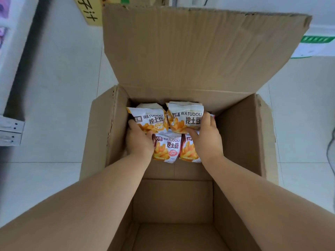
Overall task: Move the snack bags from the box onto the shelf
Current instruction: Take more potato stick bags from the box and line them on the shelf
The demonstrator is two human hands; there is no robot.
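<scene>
Gripping far-left snack bag point(147, 119) by its lower edge with left hand point(139, 142); gripping far-right snack bag point(186, 117) likewise with right hand point(207, 142). Held low inside open cardboard box point(237, 134), near far wall. Touching 2 nearer bags point(167, 148) lying side by side underneath.

Bare forearms point(94, 192) run to the frame's edge, ending in bare left hand point(139, 140) and right hand point(206, 140).
</scene>
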